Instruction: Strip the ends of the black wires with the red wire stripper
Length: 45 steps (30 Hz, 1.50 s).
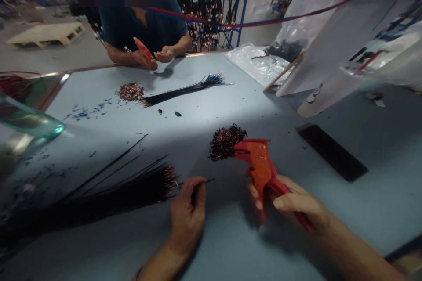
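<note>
**Stripping wires at the blue table**

The right hand [293, 204] was wrapped around the handles of a red wire stripper [260, 169], fingers closed on the grips, the tool's head pointing up and away toward a pile of stripped offcuts [226, 140] that lay just beside its jaws. The left hand [188, 210] pinched a single thin black wire [206, 180] between thumb and fingers; the wire's free end pointed right toward the stripper but stood apart from it. The two hands were near each other, not touching.

Just left of the left hand lay a thick bundle of black wires [125, 191] with bared copper ends, fanned across the table [231, 246]. A dark flat rectangular object [332, 152] lay to the right of the stripper, well apart.

Farther off, a second bundle of black wires with blue ends [184, 90] and a small copper-coloured heap [131, 91] lay in front of a co-worker in a dark shirt [145, 17], whose hands [154, 57] held another red tool [143, 48]. Clear plastic bags [260, 63] sat at the far right of the table.
</note>
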Tool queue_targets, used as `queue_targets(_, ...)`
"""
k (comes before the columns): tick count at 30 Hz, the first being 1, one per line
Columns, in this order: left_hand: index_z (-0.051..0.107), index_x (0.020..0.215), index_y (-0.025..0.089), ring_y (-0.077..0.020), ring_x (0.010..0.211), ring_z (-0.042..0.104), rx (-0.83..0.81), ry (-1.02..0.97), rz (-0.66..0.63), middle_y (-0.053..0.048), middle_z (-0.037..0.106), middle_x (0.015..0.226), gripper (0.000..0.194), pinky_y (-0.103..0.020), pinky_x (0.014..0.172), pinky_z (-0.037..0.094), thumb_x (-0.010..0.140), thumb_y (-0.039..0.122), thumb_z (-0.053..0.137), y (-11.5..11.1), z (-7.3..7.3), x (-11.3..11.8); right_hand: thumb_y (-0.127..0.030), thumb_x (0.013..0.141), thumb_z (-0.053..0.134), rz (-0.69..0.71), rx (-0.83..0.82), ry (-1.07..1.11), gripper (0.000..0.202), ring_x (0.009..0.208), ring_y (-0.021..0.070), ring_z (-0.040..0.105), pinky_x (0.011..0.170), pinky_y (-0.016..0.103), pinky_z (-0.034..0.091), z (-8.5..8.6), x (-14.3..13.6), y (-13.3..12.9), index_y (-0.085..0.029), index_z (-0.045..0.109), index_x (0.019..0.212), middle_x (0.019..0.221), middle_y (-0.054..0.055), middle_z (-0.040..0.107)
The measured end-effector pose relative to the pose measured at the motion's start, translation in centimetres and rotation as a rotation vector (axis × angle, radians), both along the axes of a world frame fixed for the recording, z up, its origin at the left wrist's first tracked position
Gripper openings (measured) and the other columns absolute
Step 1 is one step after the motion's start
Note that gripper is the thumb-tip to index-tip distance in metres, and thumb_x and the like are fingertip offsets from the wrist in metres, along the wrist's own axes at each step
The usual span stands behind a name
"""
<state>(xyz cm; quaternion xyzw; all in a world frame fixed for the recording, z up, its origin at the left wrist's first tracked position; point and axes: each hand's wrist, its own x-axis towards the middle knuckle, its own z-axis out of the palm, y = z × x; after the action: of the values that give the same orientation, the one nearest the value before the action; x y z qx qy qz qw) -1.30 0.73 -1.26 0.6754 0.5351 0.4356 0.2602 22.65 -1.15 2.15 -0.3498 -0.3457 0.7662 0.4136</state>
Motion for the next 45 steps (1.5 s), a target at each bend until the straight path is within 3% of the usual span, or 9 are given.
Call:
queue_targets(5,0.062,0.092,0.020,-0.0097,0.065,0.056,-0.092,-0.129,0.074,0.004,0.058,0.070,0.010,-0.018,0.063,0.044,0.092,0.021,0.052,0.0,0.4,0.0,-0.025,0.067,0.063,0.247,-0.091,0.047,0.042,0.081,0.0221,0.065,0.069,0.032,0.051,-1.4,-2.6,0.1,-0.013,0.067,0.107,0.092,0.011,0.069)
queue_targets(7,0.061,0.091,0.020,-0.0095,0.066,0.055,-0.115,-0.168,0.091,0.004,0.057,0.071,0.011,-0.018,0.063,0.044,0.093,0.022,0.051,-0.1,0.6,0.1,-0.026,0.067,0.061,0.287,-0.112,0.039,0.039,0.081,0.0224,0.066,0.071,0.033,0.051,-1.7,-2.8,-0.1,-0.011,0.070,0.102,0.090,0.012,0.071)
queue_targets(13,0.062,0.090,0.020,-0.0088,0.064,0.053,-0.141,-0.217,0.070,0.005,0.055,0.069,0.010,-0.017,0.062,0.042,0.092,0.023,0.053,-0.3,0.5,0.2,-0.023,0.067,0.062,0.256,-0.190,0.134,0.039,0.078,0.0236,0.068,0.073,0.035,0.052,-2.3,-2.9,-0.6,-0.009,0.070,0.102,0.089,0.014,0.072)
queue_targets(19,0.063,0.088,0.019,-0.0092,0.061,0.053,-0.171,-0.215,0.021,0.004,0.059,0.069,0.011,-0.018,0.059,0.042,0.091,0.024,0.054,-0.2,0.4,0.3,-0.021,0.065,0.065,0.298,-0.200,0.301,0.056,0.078,0.0239,0.071,0.071,0.035,0.053,-2.8,-3.3,-0.9,-0.012,0.062,0.121,0.098,0.014,0.072)
queue_targets(26,0.065,0.087,0.017,-0.0111,0.065,0.057,-0.221,-0.173,-0.062,0.001,0.063,0.073,0.016,-0.020,0.062,0.043,0.092,0.027,0.053,-0.2,0.6,0.5,-0.023,0.068,0.068,0.296,-0.144,0.270,0.055,0.079,0.0230,0.071,0.069,0.033,0.053,-3.0,-3.1,-1.3,-0.014,0.062,0.121,0.102,0.012,0.070)
queue_targets(32,0.060,0.076,0.017,-0.0102,0.057,0.047,-0.241,-0.128,0.006,0.004,0.053,0.062,0.020,-0.020,0.055,0.039,0.090,0.030,0.054,0.0,1.0,0.4,-0.024,0.071,0.070,0.251,-0.137,0.237,0.052,0.080,0.0235,0.071,0.066,0.032,0.054,-2.8,-2.6,-1.3,-0.013,0.062,0.121,0.098,0.013,0.071)
queue_targets(45,0.065,0.079,0.017,-0.0111,0.059,0.050,-0.305,-0.224,0.017,0.002,0.057,0.064,0.022,-0.020,0.057,0.041,0.090,0.032,0.053,-0.3,1.0,0.4,-0.024,0.068,0.071,0.249,-0.161,0.216,0.051,0.079,0.0240,0.070,0.067,0.034,0.054,-2.7,-2.7,-1.3,-0.012,0.064,0.117,0.095,0.013,0.071)
